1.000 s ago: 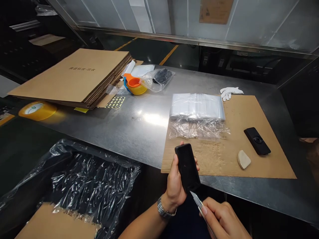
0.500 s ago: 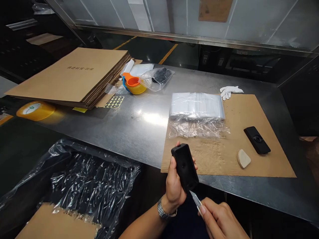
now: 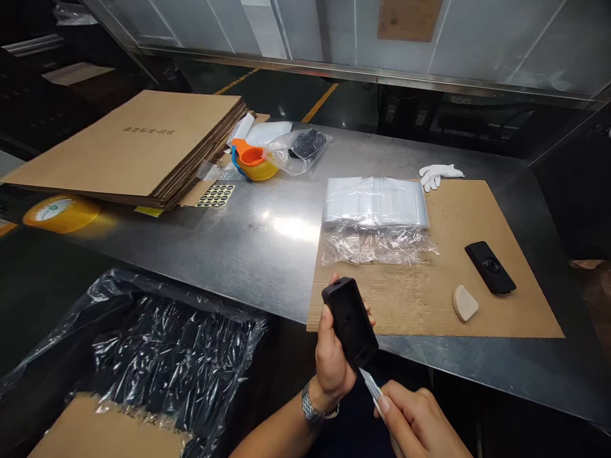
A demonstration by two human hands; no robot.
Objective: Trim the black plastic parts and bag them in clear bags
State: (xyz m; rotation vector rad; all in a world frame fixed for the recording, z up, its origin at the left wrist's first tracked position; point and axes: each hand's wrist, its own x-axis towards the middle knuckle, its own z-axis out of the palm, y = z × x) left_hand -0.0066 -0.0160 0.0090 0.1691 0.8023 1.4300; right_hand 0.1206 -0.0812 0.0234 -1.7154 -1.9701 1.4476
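Observation:
My left hand point(image 3: 331, 356), with a metal watch on the wrist, is closed round a black rectangular plastic casing point(image 3: 350, 321), held upright just off the table's near edge. My right hand point(image 3: 417, 423) pinches a thin metal blade point(image 3: 370, 383) whose tip touches the casing's lower end. A second black casing point(image 3: 490, 267) and a small beige eraser-like piece point(image 3: 464, 303) lie to the right on a brown cardboard sheet point(image 3: 506, 305).
Steel table point(image 3: 248, 245) carries a pile of clear plastic bags point(image 3: 377, 203), a white glove point(image 3: 439, 175), flat cardboard boxes point(image 3: 138, 143), a sticker sheet point(image 3: 216, 196), an orange and yellow tape dispenser point(image 3: 254, 162) and a bagged black item point(image 3: 305, 145). A plastic-lined box point(image 3: 157, 356) stands lower left.
My left hand has turned the casing a little, showing more of its side, and shifted it slightly left. The blade stays at its lower end.

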